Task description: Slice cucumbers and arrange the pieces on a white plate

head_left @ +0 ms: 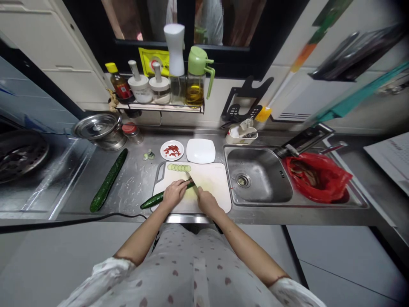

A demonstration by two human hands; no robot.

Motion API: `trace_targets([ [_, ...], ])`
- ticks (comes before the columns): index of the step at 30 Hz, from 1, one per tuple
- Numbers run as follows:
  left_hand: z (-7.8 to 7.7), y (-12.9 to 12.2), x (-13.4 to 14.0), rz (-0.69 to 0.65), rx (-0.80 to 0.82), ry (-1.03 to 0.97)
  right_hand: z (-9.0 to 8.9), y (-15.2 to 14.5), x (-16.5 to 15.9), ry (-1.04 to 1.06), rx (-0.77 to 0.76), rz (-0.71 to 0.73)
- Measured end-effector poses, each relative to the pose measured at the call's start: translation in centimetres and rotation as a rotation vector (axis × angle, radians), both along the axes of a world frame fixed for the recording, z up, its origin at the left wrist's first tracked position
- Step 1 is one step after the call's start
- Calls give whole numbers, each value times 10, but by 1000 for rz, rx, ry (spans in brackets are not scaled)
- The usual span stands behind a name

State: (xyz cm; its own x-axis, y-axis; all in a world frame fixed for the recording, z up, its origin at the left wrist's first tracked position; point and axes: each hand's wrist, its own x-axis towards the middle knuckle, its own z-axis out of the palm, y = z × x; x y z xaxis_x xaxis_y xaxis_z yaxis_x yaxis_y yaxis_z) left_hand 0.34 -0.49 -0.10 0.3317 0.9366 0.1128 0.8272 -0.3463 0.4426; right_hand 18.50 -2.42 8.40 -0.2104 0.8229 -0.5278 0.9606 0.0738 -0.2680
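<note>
On the white cutting board (214, 194) lies a dark green cucumber (153, 200), its uncut end reaching past the board's left edge. My left hand (174, 192) is closed over the cucumber near its cut end. In my right hand (207, 201) is the handle of a kitchen knife (193, 182), whose blade points away from me, right at the cucumber's end. A row of overlapping cucumber slices (179, 168) rests along the board's far edge. A second, whole cucumber (109, 181) lies on the steel counter to the left.
Behind the board sit a plate of chopped red pieces (172, 150) and a white plate (201, 151). Cucumber ends (148, 155) lie nearby. To the right are the sink (260, 175) and a red plastic bag (319, 177). A lidded pot (100, 130) and a condiment shelf (159, 107) stand behind.
</note>
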Motion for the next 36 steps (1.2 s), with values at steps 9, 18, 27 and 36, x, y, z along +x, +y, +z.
trace_targets([
  [9,1,0,0,-7,21,13,-4,5,-3,27,8,-1],
  [18,5,0,0,4,6,2,-6,8,-9,24,26,-10],
  [27,5,-2,1,10,0,7,-11,16,-16,37,29,-15],
  [36,6,-1,3,8,-2,-3,-8,-2,-6,-22,-6,-1],
])
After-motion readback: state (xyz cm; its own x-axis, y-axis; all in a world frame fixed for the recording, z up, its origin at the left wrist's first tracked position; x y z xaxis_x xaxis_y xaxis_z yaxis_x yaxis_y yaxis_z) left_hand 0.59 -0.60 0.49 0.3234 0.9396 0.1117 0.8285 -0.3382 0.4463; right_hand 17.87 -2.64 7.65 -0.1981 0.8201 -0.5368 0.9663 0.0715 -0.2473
